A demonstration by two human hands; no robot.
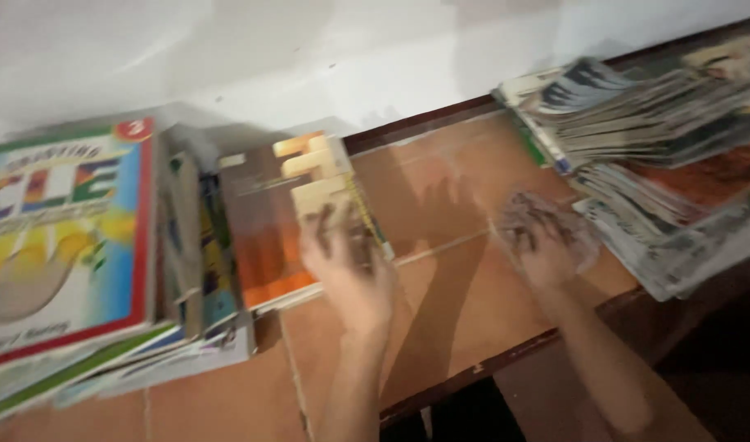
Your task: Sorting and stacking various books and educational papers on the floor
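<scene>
The fingers of the left hand (pixel 350 266) are spread and press flat on the lower corner of a brown and orange book (pixel 268 221), which lies face up on the tiled floor (pixel 440 295) against a leaning row of books (pixel 191 245). The right hand (pixel 547 241) is curled around a crumpled grey rag (pixel 526 214), resting on the tile just beside a slumped pile of newspapers (pixel 669 164). A big colourful book (pixel 64 237) tops the stack at far left. The view is blurred, so the finer grip is hard to read. The leaning books look unsteady; a pull on the brown and orange book could bring them sliding down, and a sweep of the rag could nudge the loose papers off the step edge (pixel 506 352).
</scene>
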